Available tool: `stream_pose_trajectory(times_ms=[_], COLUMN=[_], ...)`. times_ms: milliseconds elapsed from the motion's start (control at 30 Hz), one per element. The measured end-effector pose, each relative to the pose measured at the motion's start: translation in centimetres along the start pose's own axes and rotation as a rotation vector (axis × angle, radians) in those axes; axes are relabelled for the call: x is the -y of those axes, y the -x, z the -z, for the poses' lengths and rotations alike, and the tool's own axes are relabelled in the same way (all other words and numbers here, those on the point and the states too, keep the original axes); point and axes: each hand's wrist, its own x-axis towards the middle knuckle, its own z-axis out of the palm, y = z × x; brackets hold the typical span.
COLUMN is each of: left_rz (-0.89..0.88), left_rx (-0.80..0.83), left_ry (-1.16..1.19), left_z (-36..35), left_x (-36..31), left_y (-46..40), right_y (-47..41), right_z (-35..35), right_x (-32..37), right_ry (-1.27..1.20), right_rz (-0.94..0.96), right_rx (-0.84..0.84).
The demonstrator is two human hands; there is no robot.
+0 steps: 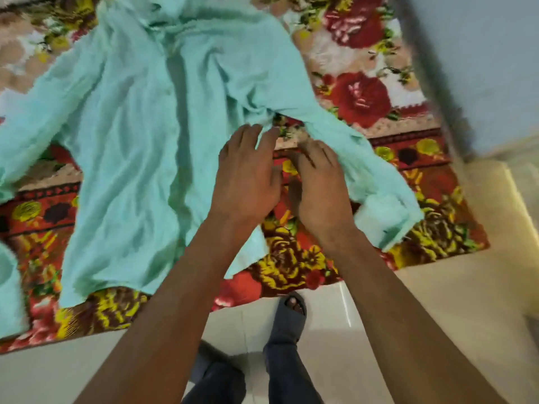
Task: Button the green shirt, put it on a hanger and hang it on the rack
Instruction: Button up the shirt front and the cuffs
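Note:
A pale green shirt point(140, 135) lies spread front-up on a floral blanket, collar at the far end, hem near me. Its placket runs down the middle and looks closed at least in the upper part. The right sleeve point(379, 182) stretches out toward the lower right. My left hand point(248, 173) rests flat with fingers apart on the shirt's right side near the armpit. Beside it, my right hand point(318, 185) lies palm-down with fingertips touching the inner edge of that sleeve. No hanger or rack is in view.
The red and yellow floral blanket point(364, 100) covers a bed whose near edge runs across the lower frame. Below it is a pale tiled floor point(437, 301) with my legs and a grey slipper point(288, 319). A blue-grey wall point(481, 53) stands at right.

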Motion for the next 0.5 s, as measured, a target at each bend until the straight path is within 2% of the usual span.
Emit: stream_pose_trajectory(times_ms=[67, 167, 233, 300, 500], left_rz=[-0.050, -0.095, -0.054, 0.021, 0.280], left_rx=[0.056, 0.106, 0.121, 0.187, 0.427], left_ry=[0.016, 0.042, 0.128, 0.208, 0.451], left_z=[-2.1, -4.9, -6.4, -7.8, -11.0], left_x=[-3.2, -7.1, -9.2, -11.4, -12.9], left_y=[-0.7, -0.6, 0.0, 0.7, 2.6], right_y=[1.3, 3.8, 6.0, 8.2, 12.4], right_z=[1.0, 2.4, 3.6, 4.5, 3.2], right_x=[-3.3, -7.1, -8.6, -10.0, -12.1], right_ry=[-0.001, -0.079, -0.122, -0.148, -0.210], right_rz=[-0.058, -0.088, -0.138, -0.263, -0.540], right_rx=[-0.035, -0.237, -0.405, -0.486, -0.320])
